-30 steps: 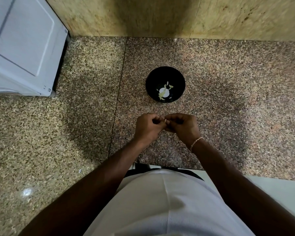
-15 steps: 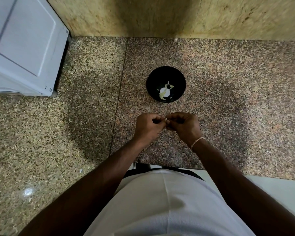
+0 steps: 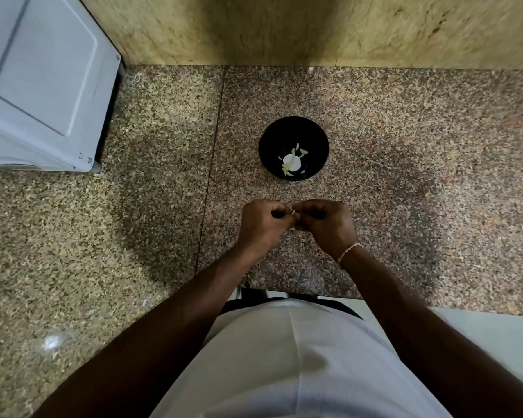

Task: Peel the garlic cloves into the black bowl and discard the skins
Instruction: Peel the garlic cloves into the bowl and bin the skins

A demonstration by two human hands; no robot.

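Sat at the counter's (image 3: 405,146) far left corner: a white appliance (image 3: 43,82), its side close to the back wall (image 3: 254,28). Nearer the front left edge, only a small bright glare spot (image 3: 52,342) on the speckled stone. Further right, over the middle of the counter and nearer its front edge than its back, hovered the left hand (image 3: 261,226), fingers curled inward and thumb tucked against them. Pinched at its fingertips: a garlic clove (image 3: 292,210), of which only a pale sliver showed. Met knuckle to knuckle with the right hand (image 3: 326,226), likewise curled, fingertips closed on the same clove from the other side. Circled the right wrist: a thin pale bracelet (image 3: 349,251). Stood beyond both hands, apart from them and toward the back wall: the black bowl (image 3: 284,131), upright on the stone. Lay inside it a whitish round piece (image 3: 293,163) and several pale slivers; could not tell cloves from skins at that size. Filled the front edge below the forearms: a white shirt (image 3: 299,357).
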